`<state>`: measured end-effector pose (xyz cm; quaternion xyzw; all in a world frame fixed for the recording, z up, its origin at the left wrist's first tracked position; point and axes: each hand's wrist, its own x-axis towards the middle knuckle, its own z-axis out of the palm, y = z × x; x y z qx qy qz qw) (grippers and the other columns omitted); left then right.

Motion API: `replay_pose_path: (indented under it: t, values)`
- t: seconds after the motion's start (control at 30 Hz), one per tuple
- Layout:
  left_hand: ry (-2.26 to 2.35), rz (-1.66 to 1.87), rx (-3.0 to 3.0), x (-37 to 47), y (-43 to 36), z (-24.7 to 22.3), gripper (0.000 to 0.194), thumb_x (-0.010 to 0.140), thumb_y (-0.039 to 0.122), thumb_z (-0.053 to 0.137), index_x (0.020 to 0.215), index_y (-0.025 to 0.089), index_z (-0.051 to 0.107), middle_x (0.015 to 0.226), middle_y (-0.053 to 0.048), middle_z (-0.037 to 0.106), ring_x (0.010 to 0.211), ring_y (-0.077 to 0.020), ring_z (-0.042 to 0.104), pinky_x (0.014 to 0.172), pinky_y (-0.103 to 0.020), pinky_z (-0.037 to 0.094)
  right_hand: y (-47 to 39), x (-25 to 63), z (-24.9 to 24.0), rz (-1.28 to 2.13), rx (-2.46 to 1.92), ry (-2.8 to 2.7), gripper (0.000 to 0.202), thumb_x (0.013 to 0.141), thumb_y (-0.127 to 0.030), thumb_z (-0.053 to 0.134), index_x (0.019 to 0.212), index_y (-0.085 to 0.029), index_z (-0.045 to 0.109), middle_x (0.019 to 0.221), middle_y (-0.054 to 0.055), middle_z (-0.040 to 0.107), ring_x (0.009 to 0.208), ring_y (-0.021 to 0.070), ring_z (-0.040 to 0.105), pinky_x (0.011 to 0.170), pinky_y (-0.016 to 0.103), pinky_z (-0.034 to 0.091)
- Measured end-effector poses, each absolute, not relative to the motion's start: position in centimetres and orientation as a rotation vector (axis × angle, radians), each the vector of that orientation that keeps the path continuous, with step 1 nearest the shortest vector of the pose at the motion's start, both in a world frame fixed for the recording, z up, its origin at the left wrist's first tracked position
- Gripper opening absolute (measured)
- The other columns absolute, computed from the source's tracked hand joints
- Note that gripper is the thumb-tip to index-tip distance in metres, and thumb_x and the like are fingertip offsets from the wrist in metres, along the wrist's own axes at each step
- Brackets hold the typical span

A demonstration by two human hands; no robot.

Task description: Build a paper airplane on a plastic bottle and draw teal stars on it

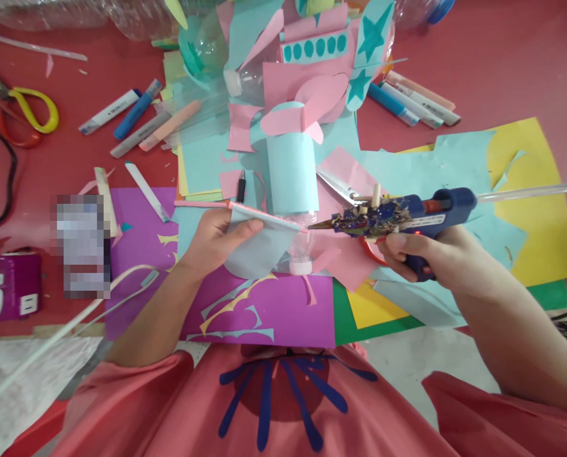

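My left hand [219, 240] pinches a folded light-blue paper piece [259, 238] with a pink edge, thumb on top. In my right hand [421, 251] is a dark blue hot glue gun [447, 206], its nozzle pointing left at the paper's edge. A clear glue stick [531, 190] sticks out of its back. Beyond the hands lies a plastic bottle [301, 263] wrapped in light-blue paper [293, 171], its white cap towards me. A pink paper propeller [306, 108] sits at its far end. Scissors [338, 184] lie partly hidden under the glue gun.
Markers lie left [109, 111] and right [411, 101] of a decorated bottle model with teal stars [373, 38]. Yellow-handled scissors [35, 108] and a purple power socket box [9, 285] are at left. Paper scraps cover a purple sheet [302, 311]. A white cable [68, 330] crosses the left edge.
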<state>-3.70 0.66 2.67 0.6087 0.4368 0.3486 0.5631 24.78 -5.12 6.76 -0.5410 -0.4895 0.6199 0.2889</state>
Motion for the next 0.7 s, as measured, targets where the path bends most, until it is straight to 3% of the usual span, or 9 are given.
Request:
replay_pose_path:
  t: [0.2,0.3,0.43,0.53,0.7]
  values:
    - [1.09,0.848,1.433,-3.8,0.7,2.5,0.037,0.072,0.056,0.073,0.065,0.019,0.073,0.055,0.001,0.055,0.049,-0.0102,0.046,0.044,-0.022,0.037,-5.4,24.9,6.7,1.664,-1.474,-1.347,0.056,0.081,-0.058,0.064,0.045,-0.019,0.045,0.035,-0.002,0.044,0.033,0.0068,0.038,0.035,0.023,0.031]
    - [1.169,0.89,1.403,-4.0,0.6,2.1,0.037,0.071,0.055,0.074,0.064,0.018,0.071,0.054,0.002,0.054,0.05,-0.0103,0.046,0.044,-0.022,0.037,-5.9,25.6,6.6,1.603,-1.517,-1.283,0.047,0.078,-0.055,0.067,0.052,-0.019,0.053,0.039,-0.001,0.049,0.033,0.0083,0.04,0.034,0.024,0.029]
    - [1.191,0.917,1.288,-4.2,0.8,1.8,0.034,0.07,0.053,0.073,0.066,0.019,0.07,0.057,0.002,0.056,0.051,-0.0105,0.048,0.046,-0.023,0.04,-6.2,28.3,6.6,1.385,-1.643,-0.993,0.03,0.07,-0.049,0.073,0.067,-0.021,0.064,0.058,0.003,0.059,0.036,0.0097,0.044,0.035,0.027,0.029]
    - [1.222,0.971,1.225,-4.3,1.0,1.6,0.028,0.069,0.046,0.073,0.064,0.02,0.067,0.059,0.002,0.055,0.052,-0.0105,0.049,0.049,-0.023,0.042,-5.6,31.1,7.0,1.29,-1.8,-0.744,0.028,0.058,-0.046,0.074,0.068,-0.024,0.06,0.067,0.005,0.057,0.038,0.0097,0.043,0.033,0.026,0.022]
    - [1.288,1.06,1.143,-4.8,1.3,0.5,0.016,0.071,0.037,0.071,0.073,0.021,0.069,0.069,0.0,0.062,0.062,-0.0151,0.058,0.056,-0.026,0.048,-5.5,35.0,6.8,1.015,-2.061,-0.404,0.027,0.041,-0.03,0.072,0.061,-0.022,0.056,0.065,0.005,0.051,0.044,0.0094,0.043,0.037,0.027,0.027]
